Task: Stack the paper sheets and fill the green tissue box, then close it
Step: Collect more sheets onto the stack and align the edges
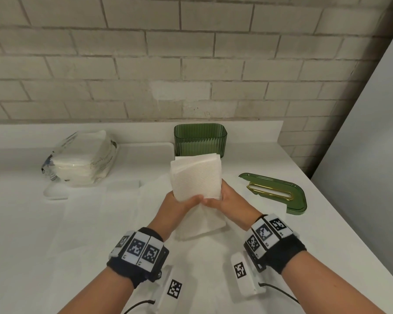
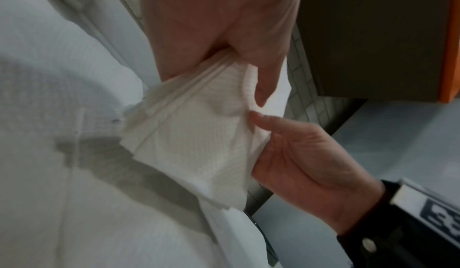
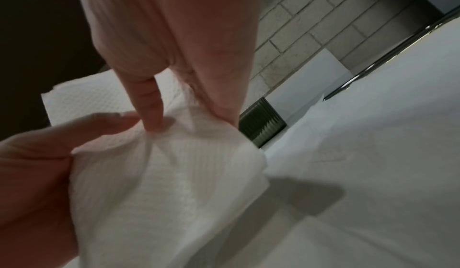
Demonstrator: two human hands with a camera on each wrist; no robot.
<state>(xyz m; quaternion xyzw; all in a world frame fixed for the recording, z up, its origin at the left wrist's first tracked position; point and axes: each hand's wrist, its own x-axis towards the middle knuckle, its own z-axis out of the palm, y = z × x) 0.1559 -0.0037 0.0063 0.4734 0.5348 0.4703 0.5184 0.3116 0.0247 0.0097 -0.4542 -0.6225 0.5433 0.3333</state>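
Both hands clamp one stack [image 1: 196, 177] at its near lower edge, left hand [image 1: 179, 201] and right hand [image 1: 225, 200] side by side, thumbs on top, fingers curled behind. Stack stands tilted, long axis running away from the fingers toward the box [image 1: 200, 138], which sits open directly beyond, near. Right hand looks marginally closer to it. Lid [image 1: 279, 192] lies off to the right. White desk [image 1: 55, 234], wrapped pack [image 1: 82, 159] left, brick wall behind.
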